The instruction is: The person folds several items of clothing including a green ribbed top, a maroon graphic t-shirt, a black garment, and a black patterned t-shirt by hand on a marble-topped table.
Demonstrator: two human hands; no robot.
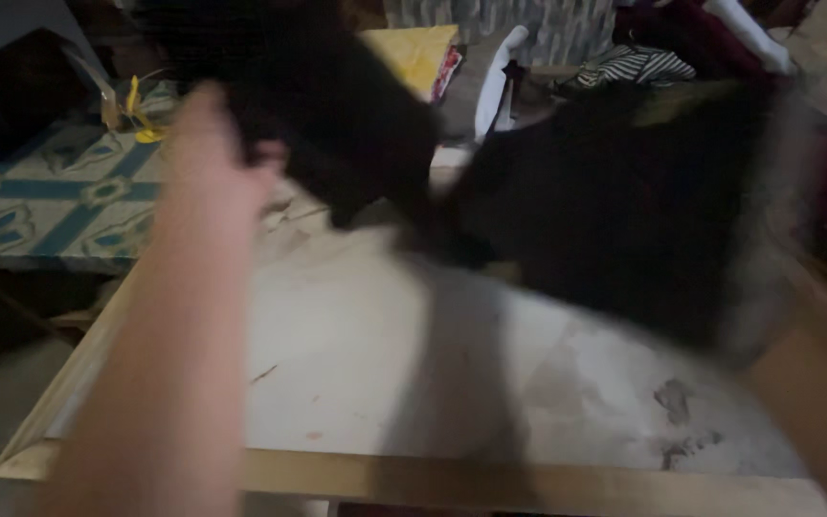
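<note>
A black garment [567, 191] is spread in the air above a pale table [385, 383], blurred by motion. My left hand [217, 153] grips its left end, arm stretched forward from the lower left. My right forearm [815, 393] enters at the lower right; the hand itself is hidden behind the dark cloth, so its grip cannot be made out.
The table has a wooden front edge [433, 479] and stains on its surface. A blue-and-green patterned surface [59, 191] lies to the left. A yellow cloth [413, 53], a striped garment [634, 65] and dark red clothes [691, 29] are piled at the back.
</note>
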